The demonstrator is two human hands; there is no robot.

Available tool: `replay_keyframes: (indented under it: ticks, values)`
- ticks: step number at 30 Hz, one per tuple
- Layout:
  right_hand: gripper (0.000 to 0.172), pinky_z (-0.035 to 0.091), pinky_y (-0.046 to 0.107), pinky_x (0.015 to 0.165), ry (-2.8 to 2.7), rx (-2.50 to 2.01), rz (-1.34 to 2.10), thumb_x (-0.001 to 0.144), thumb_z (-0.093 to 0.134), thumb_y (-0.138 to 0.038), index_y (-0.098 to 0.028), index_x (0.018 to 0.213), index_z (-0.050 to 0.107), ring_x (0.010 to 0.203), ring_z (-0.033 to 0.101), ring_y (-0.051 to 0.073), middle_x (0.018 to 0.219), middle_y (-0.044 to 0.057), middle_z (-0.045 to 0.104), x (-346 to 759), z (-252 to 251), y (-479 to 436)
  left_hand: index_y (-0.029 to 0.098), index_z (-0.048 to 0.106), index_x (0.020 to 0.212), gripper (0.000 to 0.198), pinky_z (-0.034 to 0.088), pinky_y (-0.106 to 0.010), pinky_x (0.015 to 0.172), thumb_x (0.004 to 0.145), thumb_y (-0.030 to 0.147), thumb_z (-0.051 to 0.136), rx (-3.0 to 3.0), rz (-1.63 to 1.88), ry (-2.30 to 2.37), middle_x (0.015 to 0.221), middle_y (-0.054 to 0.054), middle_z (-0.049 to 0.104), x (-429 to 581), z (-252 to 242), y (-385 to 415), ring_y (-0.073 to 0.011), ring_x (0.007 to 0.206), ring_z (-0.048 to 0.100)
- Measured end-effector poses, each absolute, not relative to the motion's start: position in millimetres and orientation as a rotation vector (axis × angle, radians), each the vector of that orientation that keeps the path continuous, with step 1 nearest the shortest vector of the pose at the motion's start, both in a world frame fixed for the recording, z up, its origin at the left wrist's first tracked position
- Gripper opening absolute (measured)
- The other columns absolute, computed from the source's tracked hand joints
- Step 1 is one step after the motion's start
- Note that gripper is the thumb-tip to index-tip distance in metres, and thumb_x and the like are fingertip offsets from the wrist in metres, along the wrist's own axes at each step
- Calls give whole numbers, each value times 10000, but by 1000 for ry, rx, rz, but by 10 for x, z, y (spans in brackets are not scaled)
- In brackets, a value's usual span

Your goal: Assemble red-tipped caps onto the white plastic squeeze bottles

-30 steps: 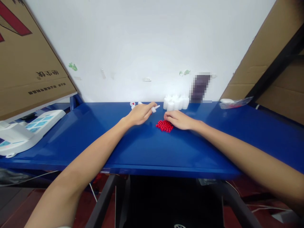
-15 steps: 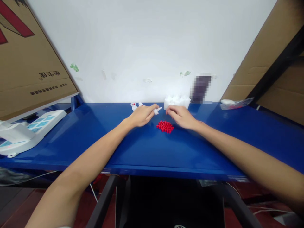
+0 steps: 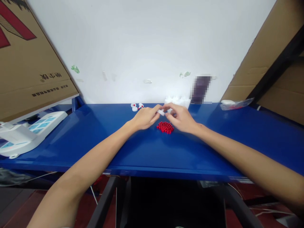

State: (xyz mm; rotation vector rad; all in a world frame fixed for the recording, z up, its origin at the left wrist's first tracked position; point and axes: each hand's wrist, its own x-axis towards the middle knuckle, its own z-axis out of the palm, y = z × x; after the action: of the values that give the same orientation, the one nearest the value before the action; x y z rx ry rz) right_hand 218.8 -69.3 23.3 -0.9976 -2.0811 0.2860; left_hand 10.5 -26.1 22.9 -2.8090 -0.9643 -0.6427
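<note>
My left hand (image 3: 146, 117) is closed in a pinch on a small white nozzle piece (image 3: 161, 112), held just above the table. My right hand (image 3: 180, 117) has its thumb and fingertips closed around the other end of that piece, so its thin tip is hidden. Right below the hands lies a pile of small red bead-like pieces (image 3: 165, 127). Beyond my right hand stands a white group of small bottles (image 3: 178, 101), partly covered by the fingers. Several white round parts (image 3: 134, 109) with bits of red lie behind my left hand.
The blue table (image 3: 114, 139) runs up to a white wall. At the left stand a white device with blue panels (image 3: 35, 133) and a large cardboard box (image 3: 35, 69). A clear plastic bag (image 3: 237, 104) lies at the back right, near more cardboard (image 3: 251, 69).
My right hand has moved left and closed its fingertips on the tip of the white nozzle piece. My left hand still holds it, slightly further right.
</note>
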Motion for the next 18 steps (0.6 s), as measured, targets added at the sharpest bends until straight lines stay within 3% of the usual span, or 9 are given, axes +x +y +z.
replay_keyframes:
  ticks: [4, 7, 11, 18]
  values:
    - [369, 489, 337, 727, -2077, -1070, 151, 900, 476, -246, -176, 1221, 644, 653, 594, 148, 1098, 80, 739, 2244, 234, -647, 181, 381, 1454, 459, 463, -314, 668, 1026, 344, 382, -2821, -736, -994, 871, -58, 729, 93, 219, -240, -197, 714, 660]
    - [437, 506, 391, 830, -2017, -1177, -19, 915, 448, -233, -176, 1314, 615, 810, 656, 209, 1233, 108, 710, 2341, 246, -557, 197, 346, 1498, 498, 486, -322, 723, 1044, 401, 381, -2814, -802, -1014, 953, -66, 729, 69, 209, -205, -195, 773, 669]
    - [525, 477, 469, 982, -1952, -1356, -223, 903, 439, -208, -147, 1414, 546, 1179, 614, 321, 1419, 142, 608, 2485, 246, -406, 183, 475, 1402, 448, 507, -350, 830, 1018, 411, 446, -2766, -860, -943, 1110, -104, 682, 26, 196, -156, -211, 918, 658]
    - [587, 479, 492, 1008, -2054, -1448, -240, 887, 432, -200, -137, 1468, 485, 1254, 580, 347, 1484, 142, 552, 2542, 166, -289, 161, 674, 1068, 285, 492, -347, 791, 970, 278, 433, -2764, -739, -964, 965, -94, 625, 10, 176, -97, -199, 840, 608]
